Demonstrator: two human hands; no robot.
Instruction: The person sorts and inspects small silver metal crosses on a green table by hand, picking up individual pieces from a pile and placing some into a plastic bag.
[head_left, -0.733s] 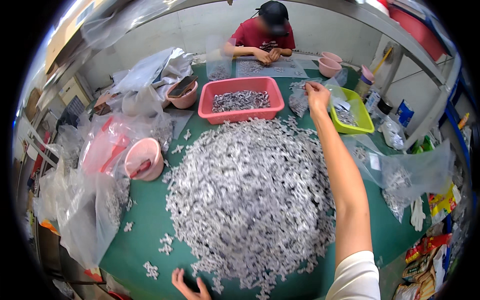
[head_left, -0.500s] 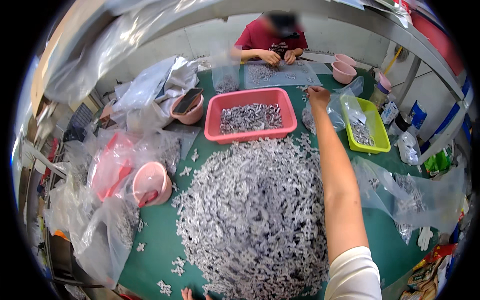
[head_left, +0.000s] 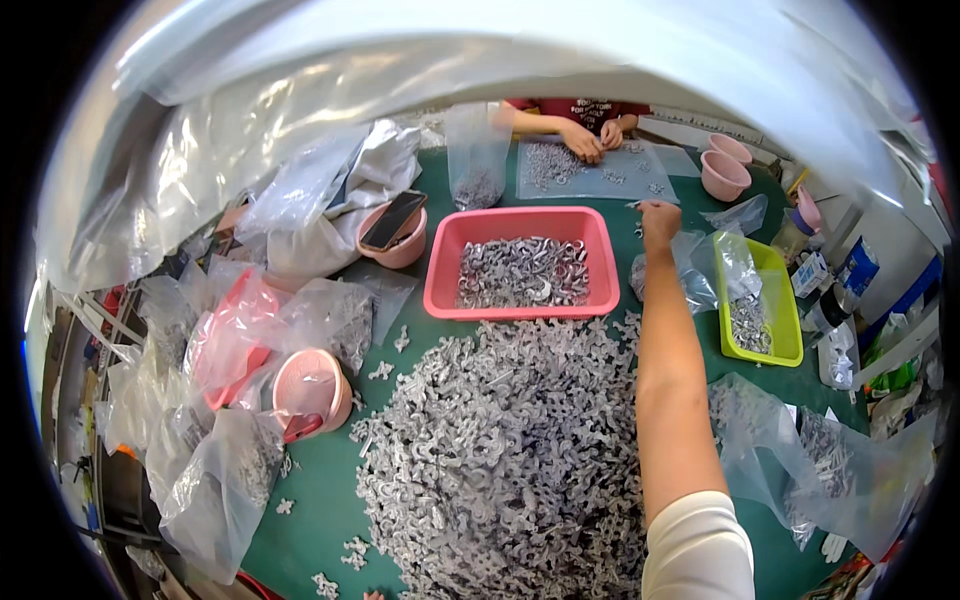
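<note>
My right hand (head_left: 659,222) reaches far across the table, just beyond the right end of a pink rectangular tub (head_left: 436,262). Its fingers are drawn together by a few small silver metal pieces; what they grip, if anything, is too small to make out. Of my left hand (head_left: 373,596) only a sliver of fingertip shows at the lower edge, so its fingers are hidden. Between my arms lies a large heap of grey metal castings (head_left: 500,450). More silver metal pieces (head_left: 525,272) lie inside the tub.
Across the table a co-worker's hands (head_left: 590,145) handle small parts on a clear plastic sheet (head_left: 600,185). A lime-green tray (head_left: 790,345) stands right. Plastic bags (head_left: 230,480), a pink cup (head_left: 310,385) and a phone (head_left: 394,220) on a pink bowl (head_left: 405,252) are left.
The view has tilted, so the table sits lower in the picture. My right hand stays near the same far spot beside the tub. My left fingers have nearly left the lower edge.
</note>
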